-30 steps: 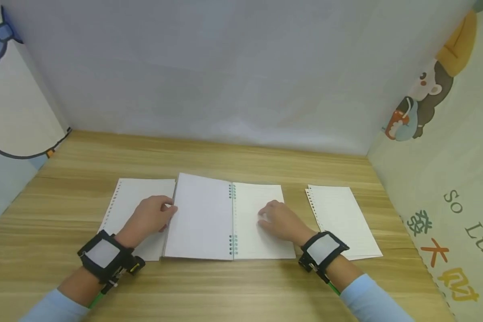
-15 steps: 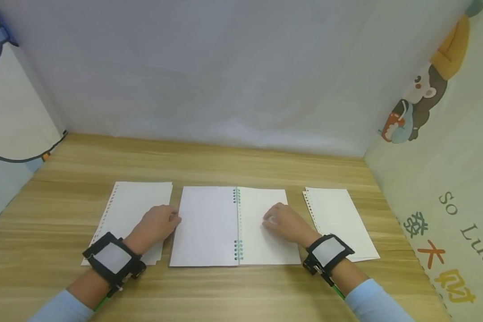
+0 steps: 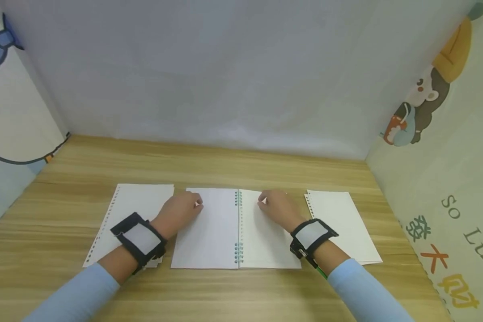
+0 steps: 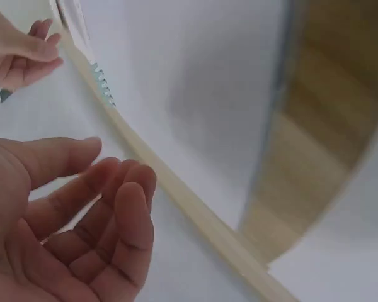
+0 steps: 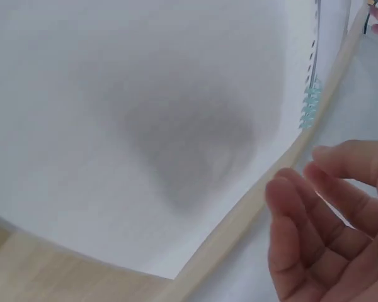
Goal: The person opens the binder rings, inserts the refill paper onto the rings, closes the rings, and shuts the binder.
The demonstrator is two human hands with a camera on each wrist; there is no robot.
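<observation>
A spiral notebook [image 3: 211, 241] lies open and flat on the table, its green rings [image 3: 239, 253] running down the middle. My left hand [image 3: 180, 211] hovers over the notebook's left page, fingers loosely curled. In the left wrist view nothing sits between that hand's thumb and fingers [image 4: 133, 214]. Over the upper part of the right page [image 3: 265, 250] is my right hand [image 3: 279, 208], also loosely curled. The right wrist view shows its fingers [image 5: 283, 201] bare of any object, with a shadow cast on the paper below.
Loose sheets with punched edges [image 3: 138, 199] lie left of the notebook, partly under my left forearm. A second set of punched sheets [image 3: 348, 230] lies to its right. The wooden table [image 3: 209, 163] meets a pale backdrop [image 3: 225, 89] behind and a printed panel [image 3: 426, 179] at the right.
The notebook's left side has come down flat from a raised position. My left hand has left its outer edge and moved right and up over the page; my right hand has shifted slightly up.
</observation>
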